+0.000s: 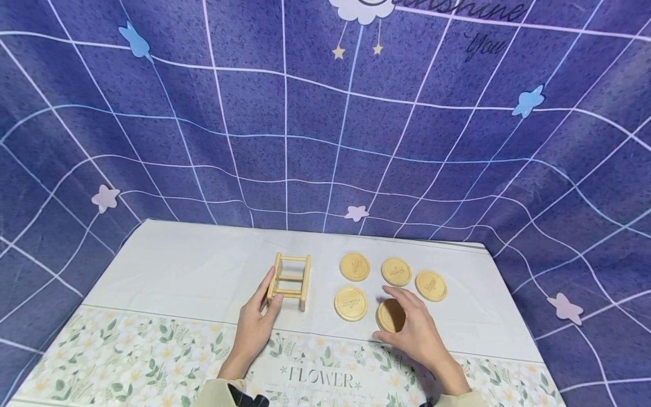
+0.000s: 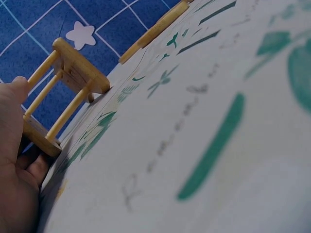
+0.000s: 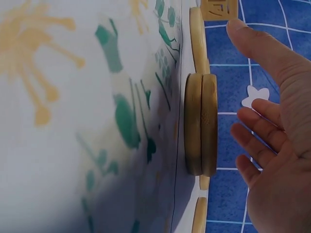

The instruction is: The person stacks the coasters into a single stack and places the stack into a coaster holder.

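Observation:
A small wooden rack [image 1: 306, 280] with round rods between two end boards stands left of centre. My left hand [image 1: 256, 327] grips its left end board between thumb and fingers; the left wrist view shows the rack [image 2: 80, 73] tilted by the camera angle. Two round wooden coasters [image 3: 209, 126] lie stacked beneath my right hand [image 1: 418, 330]. In the right wrist view, thumb and fingers are spread above that stack, with a gap between hand and wood. The head view shows the stack's top coaster [image 1: 385, 317] partly shaded by the hand.
More engraved coasters lie flat around the stack: one at the back [image 1: 354, 267], one between it and the right side [image 1: 396, 272], one at far right [image 1: 431, 285], one nearer the rack [image 1: 350, 304]. A blue grid-patterned curtain [image 1: 315, 152] hangs behind the table.

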Demonstrator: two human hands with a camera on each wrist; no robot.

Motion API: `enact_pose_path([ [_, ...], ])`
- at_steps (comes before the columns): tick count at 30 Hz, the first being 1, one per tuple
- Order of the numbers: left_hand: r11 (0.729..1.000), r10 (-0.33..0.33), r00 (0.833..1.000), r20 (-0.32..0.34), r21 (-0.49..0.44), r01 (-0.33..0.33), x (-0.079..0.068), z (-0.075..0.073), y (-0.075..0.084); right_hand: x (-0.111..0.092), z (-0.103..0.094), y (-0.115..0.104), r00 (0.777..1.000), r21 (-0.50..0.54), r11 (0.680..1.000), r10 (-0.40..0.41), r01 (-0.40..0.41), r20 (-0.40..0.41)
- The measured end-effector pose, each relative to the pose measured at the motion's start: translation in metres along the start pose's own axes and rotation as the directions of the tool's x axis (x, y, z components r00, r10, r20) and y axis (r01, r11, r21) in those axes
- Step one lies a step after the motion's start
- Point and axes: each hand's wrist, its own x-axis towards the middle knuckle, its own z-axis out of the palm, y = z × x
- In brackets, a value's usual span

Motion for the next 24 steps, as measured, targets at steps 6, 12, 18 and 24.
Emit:
enact_pose_path([
  [6, 1.000, 0.009, 1.000, -0.003, 0.002, -0.009, 0.000, 0.000, 0.000, 0.004, 0.001, -0.004, 1.000, 0.014, 1.000, 0.006, -0.006, 0.010],
  [12, 1.000, 0.017, 1.000, 0.001, -0.004, -0.017, 0.000, 0.001, -0.002, 0.007, 0.004, -0.008, 1.000, 0.007, 1.000, -0.013, 0.013, 0.003],
  [18, 1.000, 0.007, 1.000, 0.003, -0.004, -0.007, 0.001, 0.001, -0.002, 0.009, 0.008, -0.012, 1.000, 0.013, 1.000, -0.006, 0.006, 0.020],
  [24, 1.000, 0.005, 1.000, 0.001, 0.001, -0.005, 0.001, 0.000, -0.002, 0.011, 0.010, -0.015, 1.000, 0.011, 1.000, -0.014, 0.014, 0.021],
])
